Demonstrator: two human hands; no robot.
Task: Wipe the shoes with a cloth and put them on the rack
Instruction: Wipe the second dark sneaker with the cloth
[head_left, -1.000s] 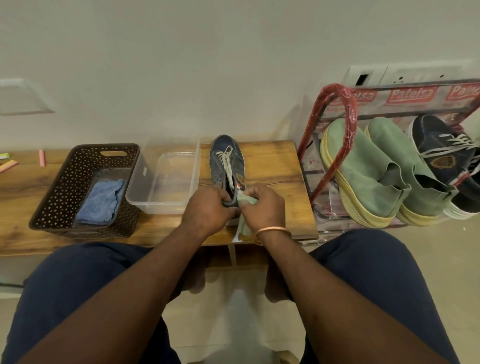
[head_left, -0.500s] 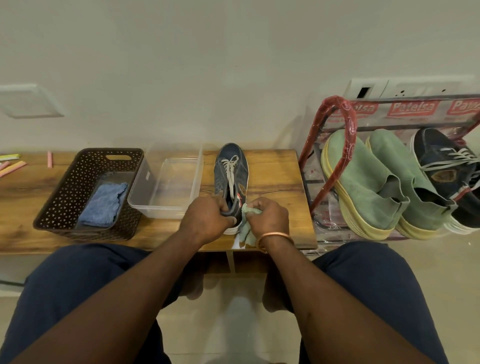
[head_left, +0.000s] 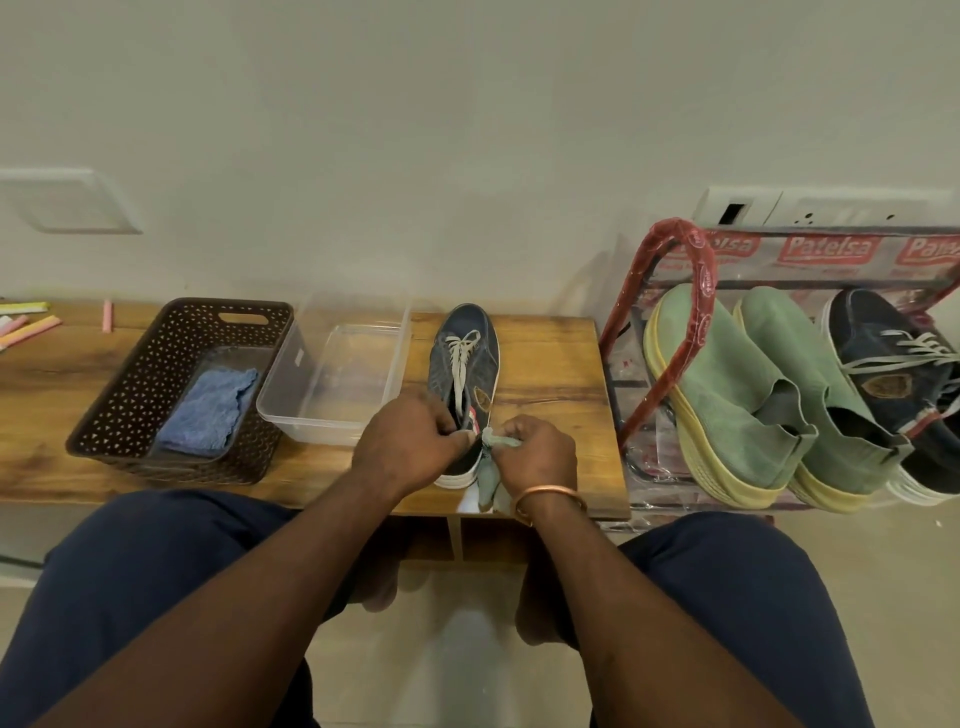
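Now the left hand (head_left: 410, 441) grips the heel of the navy shoe (head_left: 464, 364) on the wooden bench (head_left: 550, 364), while the right hand (head_left: 535, 452) pinches a pale green cloth (head_left: 491, 475) against it.

Surface (head_left: 550, 364): wood grain, semi-gloss. Navy shoe (head_left: 465, 358): matt fabric upper, flat cloth laces, smooth white rubber sole. Wiping cloth (head_left: 491, 467): pale green, soft, crumpled. Basket (head_left: 156, 353): brown perforated plastic, holds a fuzzy blue cloth (head_left: 208, 410). Tub (head_left: 337, 384): clear smooth plastic. Rack (head_left: 670, 322): glossy red wrap. Green shoes (head_left: 727, 395): matt knit.
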